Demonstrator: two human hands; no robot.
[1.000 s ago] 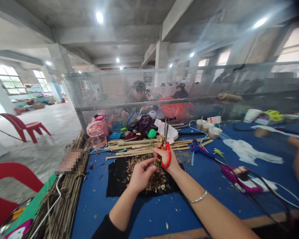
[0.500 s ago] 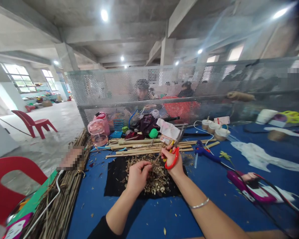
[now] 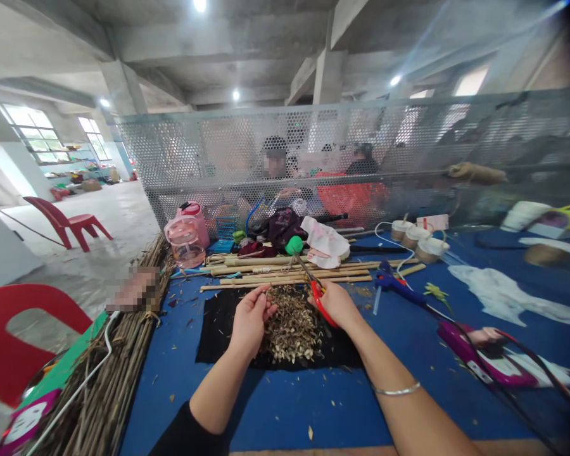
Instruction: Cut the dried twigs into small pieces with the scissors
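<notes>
My right hand (image 3: 341,305) is closed on the red-handled scissors (image 3: 319,303), whose blades point up and to the left, toward a green ball (image 3: 294,245). To the left, my left hand (image 3: 251,320) has its fingers pinched together; whatever is between them is too small to make out. Between and below both hands lies a heap of dry brown plant bits (image 3: 292,335). The heap rests on a black cloth (image 3: 213,335), spread on the blue table top (image 3: 266,411).
Bamboo sticks (image 3: 247,280) lie behind the cloth. A bundle of thin stalks (image 3: 104,373) lines the left edge. On the right are a blue glue gun (image 3: 394,285), paper cups (image 3: 430,249) and a purple device (image 3: 475,361) with cables. A perforated metal screen (image 3: 209,152) stands behind.
My hands have moved apart, the left one leftward. The scissors have swung from pointing up and right to pointing up and left. The view has shifted slightly.
</notes>
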